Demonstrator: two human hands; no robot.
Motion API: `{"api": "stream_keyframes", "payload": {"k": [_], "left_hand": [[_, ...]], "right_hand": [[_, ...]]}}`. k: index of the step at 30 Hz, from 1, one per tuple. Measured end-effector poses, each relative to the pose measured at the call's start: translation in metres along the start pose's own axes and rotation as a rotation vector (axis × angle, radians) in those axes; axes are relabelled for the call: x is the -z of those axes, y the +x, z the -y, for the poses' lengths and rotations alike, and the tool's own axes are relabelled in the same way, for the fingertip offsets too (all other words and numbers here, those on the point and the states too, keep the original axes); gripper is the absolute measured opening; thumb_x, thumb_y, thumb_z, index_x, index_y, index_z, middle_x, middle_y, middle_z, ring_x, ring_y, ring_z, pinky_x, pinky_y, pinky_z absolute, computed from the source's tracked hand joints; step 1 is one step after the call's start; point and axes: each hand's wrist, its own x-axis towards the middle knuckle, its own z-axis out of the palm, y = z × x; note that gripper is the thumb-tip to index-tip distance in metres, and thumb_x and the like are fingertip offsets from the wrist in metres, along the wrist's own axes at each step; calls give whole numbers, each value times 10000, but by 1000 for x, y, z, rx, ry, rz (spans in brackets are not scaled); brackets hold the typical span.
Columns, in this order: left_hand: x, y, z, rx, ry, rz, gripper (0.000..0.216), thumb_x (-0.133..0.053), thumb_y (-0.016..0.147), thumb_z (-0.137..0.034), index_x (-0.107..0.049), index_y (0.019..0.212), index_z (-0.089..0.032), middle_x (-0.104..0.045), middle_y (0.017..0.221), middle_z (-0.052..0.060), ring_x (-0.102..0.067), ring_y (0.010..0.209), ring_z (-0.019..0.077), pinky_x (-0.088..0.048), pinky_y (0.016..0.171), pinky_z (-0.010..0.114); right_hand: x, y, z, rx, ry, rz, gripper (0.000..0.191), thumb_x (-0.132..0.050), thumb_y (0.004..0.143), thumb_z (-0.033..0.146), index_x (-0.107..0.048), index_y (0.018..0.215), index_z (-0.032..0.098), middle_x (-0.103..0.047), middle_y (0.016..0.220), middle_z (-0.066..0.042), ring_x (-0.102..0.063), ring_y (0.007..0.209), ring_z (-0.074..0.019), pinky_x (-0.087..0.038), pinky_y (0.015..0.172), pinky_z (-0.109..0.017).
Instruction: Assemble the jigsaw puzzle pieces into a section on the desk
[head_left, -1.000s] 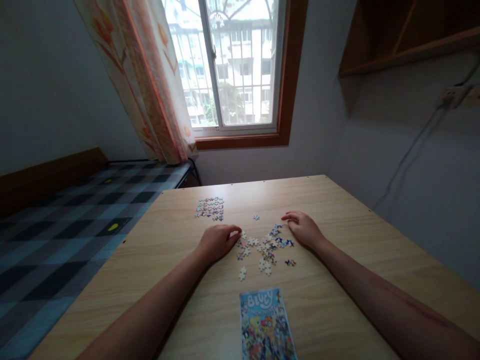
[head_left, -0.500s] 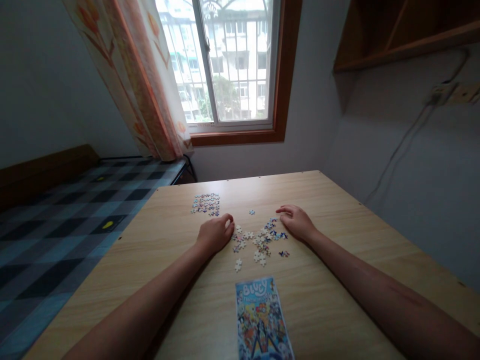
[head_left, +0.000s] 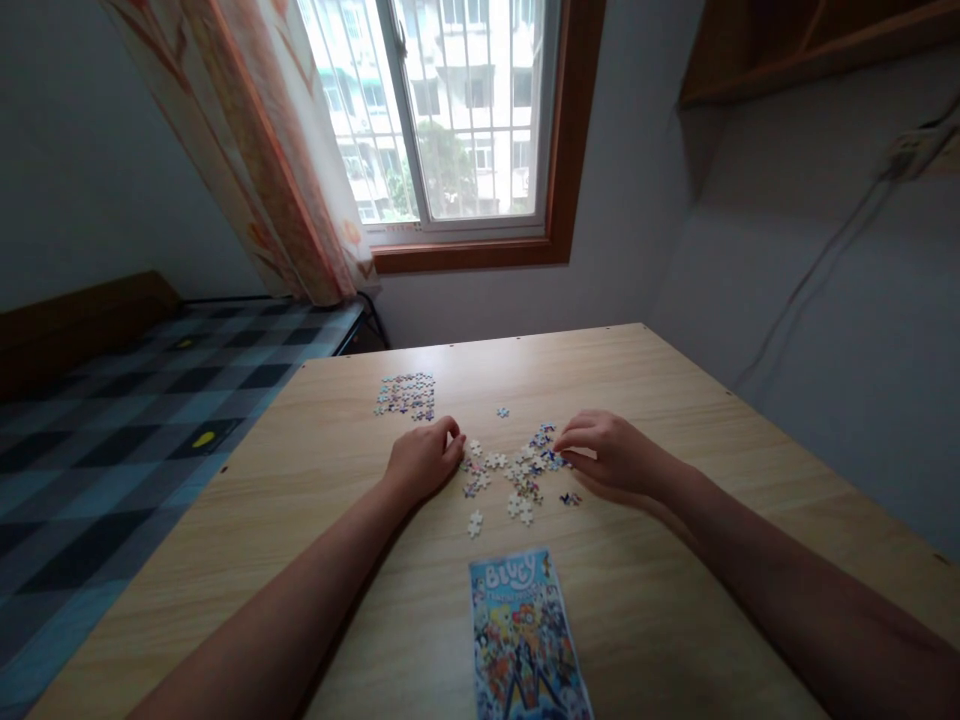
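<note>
Loose jigsaw puzzle pieces (head_left: 523,470) lie scattered between my two hands, some pale side up, others blue and patterned. My left hand (head_left: 425,460) rests on the table at the left edge of this pile, loosely closed with thumb and forefinger curled in; whether anything is between them is hidden. Over the pile's right edge is my right hand (head_left: 609,450), its fingers stretched toward the blue pieces and its thumb apart below, with nothing visible in it. A partly joined section of puzzle (head_left: 409,393) lies beyond my left hand. One single piece (head_left: 502,412) sits apart behind the pile.
A colourful picture sheet or box marked "Bluey" (head_left: 525,640) lies near me on the wooden table (head_left: 645,620). To the left stands a bed with a checked cover (head_left: 150,400). A window (head_left: 450,120) and curtain (head_left: 247,130) are at the back, a shelf (head_left: 810,50) upper right.
My right hand has shifted and turned so its fingers point down-left at the blue pieces. My left hand stays in place. The view has tilted slightly down.
</note>
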Motion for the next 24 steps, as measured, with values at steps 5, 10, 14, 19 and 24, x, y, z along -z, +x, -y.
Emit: {"api": "stream_keyframes", "payload": {"k": [5, 10, 14, 19, 24], "left_hand": [[-2, 0, 0, -36, 53, 16, 350, -414, 956, -473, -630, 846, -221, -708, 832, 51, -625, 757, 196, -354, 635, 281], [-2, 0, 1, -95, 71, 20, 410, -387, 961, -495, -642, 790, -223, -701, 810, 62, -621, 772, 211, -346, 635, 292], [-3, -1, 1, -101, 48, 15, 416, -392, 959, -495, -647, 779, -221, -690, 784, 67, -623, 770, 218, -357, 653, 301], [-2, -1, 0, -82, 51, 18, 413, -402, 953, -496, -648, 770, -219, -687, 777, 64, -623, 772, 215, -366, 651, 302], [-3, -1, 1, -112, 70, 8, 430, -386, 963, -496, -647, 762, -220, -686, 768, 60, -613, 744, 208, -330, 620, 293]], "right_hand": [[13, -3, 22, 52, -21, 187, 137, -617, 865, 158, -736, 874, 227, -682, 801, 0, -583, 750, -126, -404, 696, -256], [16, -2, 38, 90, -59, 259, 113, -645, 851, 173, -729, 886, 240, -679, 808, 9, -573, 760, -130, -386, 690, -265], [3, 0, 50, 173, -64, 241, 124, -610, 887, 201, -721, 929, 235, -678, 848, -13, -565, 797, -147, -404, 727, -283], [-11, 0, 55, 205, -82, 213, 111, -619, 910, 285, -710, 905, 221, -666, 858, -27, -552, 819, -165, -406, 740, -300], [-9, 1, 51, 166, -117, 164, 120, -626, 921, 310, -711, 912, 226, -667, 844, -27, -550, 821, -172, -399, 809, -329]]}}
